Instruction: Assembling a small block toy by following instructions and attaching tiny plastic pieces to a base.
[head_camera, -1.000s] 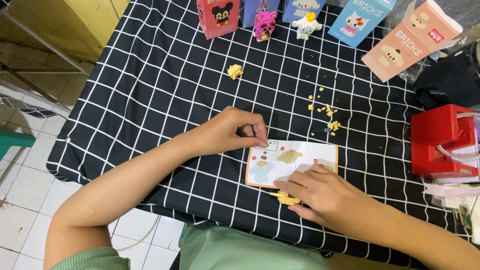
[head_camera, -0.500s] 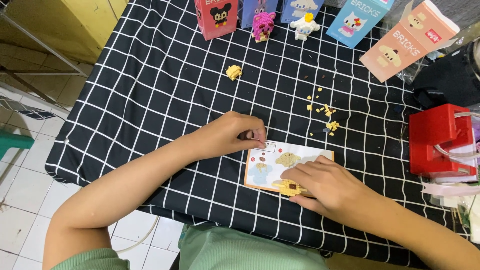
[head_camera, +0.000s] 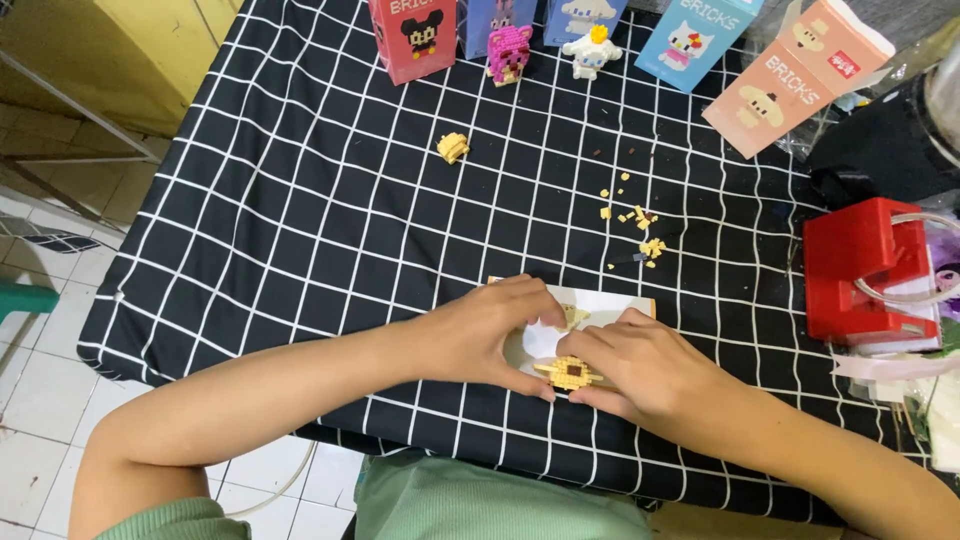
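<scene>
A small flat yellow brick piece (head_camera: 568, 373) with a dark brown centre sits between both hands near the table's front edge. My left hand (head_camera: 490, 335) pinches its left side and my right hand (head_camera: 635, 365) grips its right side. Both hands lie over a white instruction sheet (head_camera: 610, 304), which they mostly cover. Loose yellow bricks (head_camera: 640, 228) are scattered on the black-and-white checked cloth (head_camera: 300, 220) beyond the sheet. Another small yellow brick assembly (head_camera: 453, 147) lies farther back on the left.
Several toy brick boxes (head_camera: 412, 35) stand along the far edge, with a pink figure (head_camera: 508, 52) and a white figure (head_camera: 591, 52) in front. A peach box (head_camera: 800, 75) leans at the back right. A red container (head_camera: 865, 270) sits at the right edge.
My right hand has brought the yellow piece from the sheet's lower edge up over the sheet. My left hand has moved right from the sheet's corner and now grips the piece too.
</scene>
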